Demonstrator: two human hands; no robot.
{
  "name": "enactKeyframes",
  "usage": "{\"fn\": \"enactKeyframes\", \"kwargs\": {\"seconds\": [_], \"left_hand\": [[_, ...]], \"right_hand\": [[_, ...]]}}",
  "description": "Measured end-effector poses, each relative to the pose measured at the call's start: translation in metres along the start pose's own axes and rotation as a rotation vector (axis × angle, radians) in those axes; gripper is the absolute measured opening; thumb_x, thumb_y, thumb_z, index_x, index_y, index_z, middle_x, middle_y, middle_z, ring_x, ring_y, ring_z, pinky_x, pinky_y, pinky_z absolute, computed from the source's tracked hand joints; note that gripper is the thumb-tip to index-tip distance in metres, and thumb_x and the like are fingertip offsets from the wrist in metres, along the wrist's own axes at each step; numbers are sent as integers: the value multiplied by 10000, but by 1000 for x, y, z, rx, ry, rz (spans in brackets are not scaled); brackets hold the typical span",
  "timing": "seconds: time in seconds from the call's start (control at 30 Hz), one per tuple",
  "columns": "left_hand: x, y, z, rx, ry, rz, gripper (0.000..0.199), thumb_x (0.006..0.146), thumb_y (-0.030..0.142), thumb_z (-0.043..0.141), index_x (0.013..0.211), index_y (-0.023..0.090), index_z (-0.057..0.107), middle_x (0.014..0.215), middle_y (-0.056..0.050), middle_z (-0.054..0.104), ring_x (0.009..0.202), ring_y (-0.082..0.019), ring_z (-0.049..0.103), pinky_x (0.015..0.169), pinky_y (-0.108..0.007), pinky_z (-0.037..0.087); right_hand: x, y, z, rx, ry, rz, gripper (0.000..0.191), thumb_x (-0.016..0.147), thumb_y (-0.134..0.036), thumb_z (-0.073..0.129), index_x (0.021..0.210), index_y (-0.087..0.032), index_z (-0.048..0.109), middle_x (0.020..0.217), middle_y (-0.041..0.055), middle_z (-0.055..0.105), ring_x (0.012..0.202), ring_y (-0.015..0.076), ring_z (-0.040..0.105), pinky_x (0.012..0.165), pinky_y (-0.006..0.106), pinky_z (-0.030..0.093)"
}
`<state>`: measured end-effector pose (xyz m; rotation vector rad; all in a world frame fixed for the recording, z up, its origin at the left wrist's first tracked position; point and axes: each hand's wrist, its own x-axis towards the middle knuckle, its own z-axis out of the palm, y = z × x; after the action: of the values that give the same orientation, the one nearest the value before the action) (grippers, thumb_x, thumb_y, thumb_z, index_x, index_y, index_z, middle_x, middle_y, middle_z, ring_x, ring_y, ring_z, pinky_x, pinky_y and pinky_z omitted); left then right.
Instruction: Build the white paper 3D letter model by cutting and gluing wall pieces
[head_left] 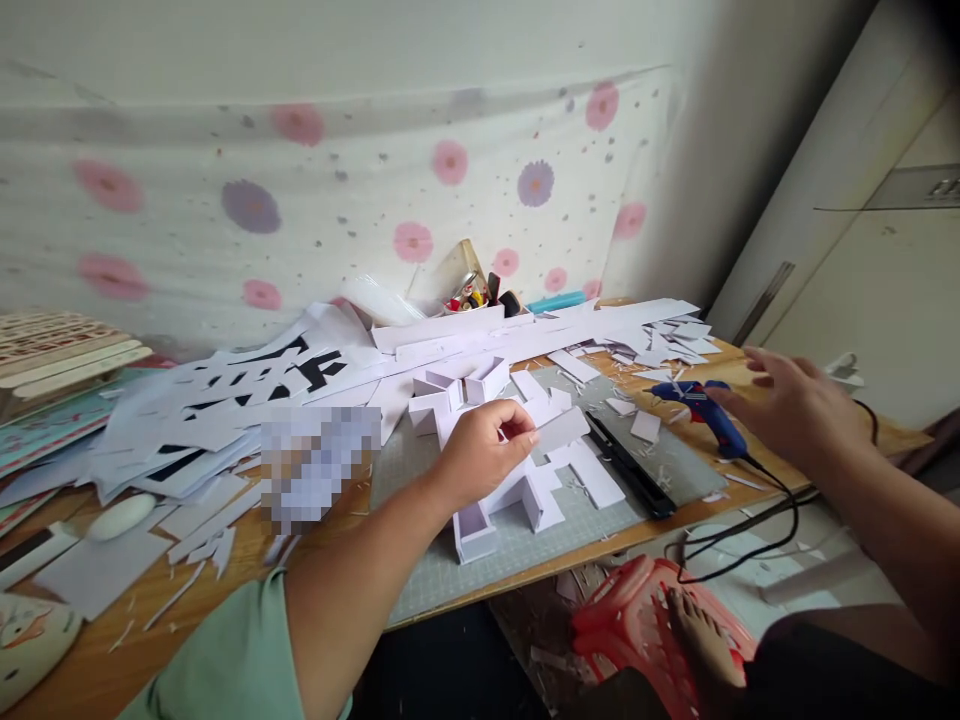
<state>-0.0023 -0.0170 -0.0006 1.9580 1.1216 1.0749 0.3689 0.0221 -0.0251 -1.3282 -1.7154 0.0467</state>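
Observation:
Between the pinched thumb and fingers of my left hand (491,447) is a small white board piece (564,430), held above a white board model (476,530). Upright walls and box-like sections make up the model, which lies on a grey-green cutting mat (427,590). My right hand (787,405) is open, its fingers apart, just right of a blue glue gun (705,408). That glue gun lies on the table with its nozzle pointing left. A black bar-like tool (630,465) rests on the mat between the model and the glue gun.
White cut sheets (225,400) pile up on the left. Board scraps (660,340) lie at the back right. A tool container (469,295) stands against the wall. The black cord (795,510) loops over the table's front edge, above a red stool (630,610).

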Motion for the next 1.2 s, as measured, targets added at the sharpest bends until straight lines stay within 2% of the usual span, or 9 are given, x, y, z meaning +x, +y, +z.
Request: {"fn": "enactKeyframes", "kwargs": {"seconds": [0.07,0.2,0.37,0.5,0.6,0.73,0.9,1.0,1.2], "left_hand": [[0,2,0,45,-5,26,86,794,217,626,714,188,624,724,1,640,699,-141,565,682,-281,441],[-1,10,1,145,-26,88,88,772,172,642,685,189,639,698,5,648,683,-147,569,654,-279,420],[1,26,8,313,-34,230,129,774,170,700,663,194,639,679,9,647,688,-156,571,658,-285,411],[-4,42,10,492,-21,366,157,824,203,686,680,190,627,680,7,657,686,-158,588,672,-295,434],[-20,39,-12,552,40,342,123,878,235,613,766,199,648,769,-9,682,765,-169,614,730,-307,462],[-65,1,-84,845,380,-21,249,928,315,461,903,215,688,930,-47,693,926,-208,632,866,-343,486],[-119,-51,-161,1119,373,-433,359,870,293,440,1073,233,730,1120,-130,653,1109,-351,569,979,-530,425],[-130,-67,-167,1139,311,-533,380,866,345,467,1143,291,721,1186,-111,641,1137,-379,540,984,-593,386],[-131,-79,-159,1127,199,-539,395,865,431,484,1153,295,719,1254,-84,606,1175,-332,511,1048,-523,341]], "right_hand": [[-2,-44,6,-220,177,-64,211,803,-288,707,989,-208,646,914,97,603,802,269,582,749,424,448],[-12,-125,25,69,-166,-428,165,869,-247,642,1025,-202,675,1028,95,659,945,237,625,850,394,512],[-14,-174,35,0,-449,-516,266,758,-33,606,996,-121,685,931,90,687,909,230,602,815,367,498],[-10,-179,34,-36,-496,-519,223,733,13,584,896,-109,674,806,72,678,782,203,590,739,339,471],[-9,-170,33,48,-495,-544,227,785,-20,575,953,-130,682,853,72,683,799,200,585,737,331,460],[-6,-151,29,210,-467,-459,185,888,-163,544,996,-168,695,896,75,676,837,192,597,757,320,477],[-5,-136,29,305,-448,-331,171,869,-254,539,912,-198,695,841,57,676,744,171,609,677,295,484],[-6,-135,30,316,-422,-274,153,836,-246,543,878,-204,684,811,48,670,726,175,607,669,303,479],[-8,-137,32,363,-407,-141,139,812,-309,576,801,-192,652,795,59,657,742,195,592,694,330,471]]}}
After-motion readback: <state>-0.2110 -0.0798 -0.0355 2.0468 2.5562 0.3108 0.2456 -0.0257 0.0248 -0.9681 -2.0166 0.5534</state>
